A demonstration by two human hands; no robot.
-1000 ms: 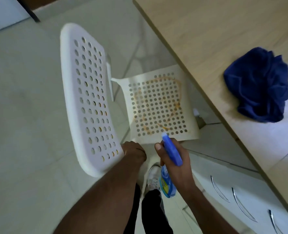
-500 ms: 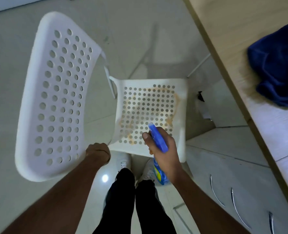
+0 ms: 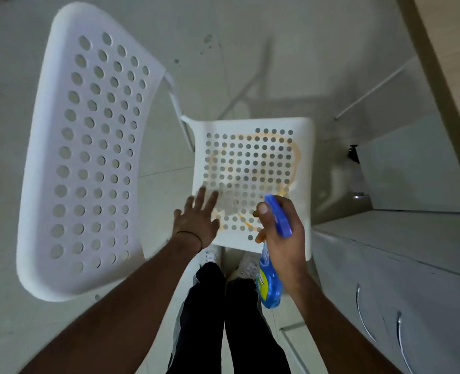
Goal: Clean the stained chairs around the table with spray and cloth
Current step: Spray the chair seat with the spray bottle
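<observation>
Two hands in view, both over the seat of the chair (image 3: 253,125).

Left hand (image 3: 196,222): fingers (image 3: 202,195) straight and spread, holding nothing, over the seat's near-left corner. They're motion-blurred, so I can't tell if they touch the plastic.

Right hand (image 3: 285,236): fingers curled round the neck of the bottle (image 3: 269,288), thumb (image 3: 262,210) up beside the blue spray head (image 3: 278,214). The bottle body hangs below the palm. The spray head points away from the wrist, over the seat's near-right part.

Stain (image 3: 295,155): orange ring on the perforated seat. It runs from just past the left fingertips out to the far-right holes, then back beside the right thumb.

Greyish patch (image 3: 230,205) on the seat, between the left fingertips and the right thumb.

Backrest (image 3: 69,163) sits left of the left hand, apart from it.

Cabinet (image 3: 401,271) with curved handles (image 3: 359,311) is right of the right hand, with the table edge (image 3: 447,66) beyond it, far right.

Legs (image 3: 210,306) and shoes (image 3: 211,256) are below both wrists.
</observation>
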